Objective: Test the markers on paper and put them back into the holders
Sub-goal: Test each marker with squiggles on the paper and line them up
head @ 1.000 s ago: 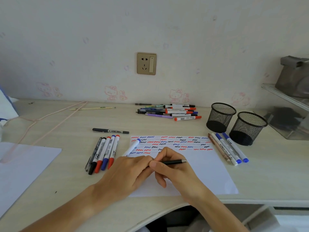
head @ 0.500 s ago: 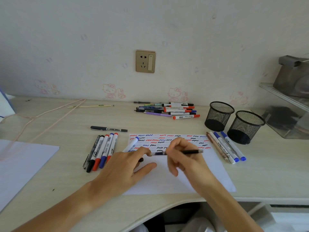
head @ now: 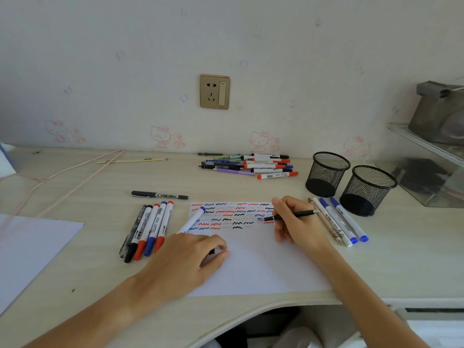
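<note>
Testing is under way: a slim black pen-like marker is pinched by the fingers of the right hand, its tip lowered to the squiggle-covered top of the white sheet of paper, at about 2 o'clock on the sheet, where a free gap beside the red, blue and black wavy lines appears to be sought. The barrel is held low and slanted, as for writing.

The left hand is laid on the sheet's 9 o'clock edge, presumably so the paper is kept from sliding under the stroke. A small dark piece, probably the cap, is nipped between its curled fingers and thumb, kept ready for re-capping; what it is cannot be told for certain. A white marker with a blue cap juts out from beneath that hand toward 12 o'clock; whether it is gripped cannot be told.

A row of five black, red and blue markers is lined up at 9 o'clock of the sheet, and a lone dark grey marker lies across above them. A loose pile of assorted markers waits at 12 o'clock near the wall. Three more pens are parked at 3 o'clock, just beside the two black mesh holders, likely sorted there as already tried. Both holders look empty on the pale wooden worktop, so the returning step is judged not yet begun.
</note>
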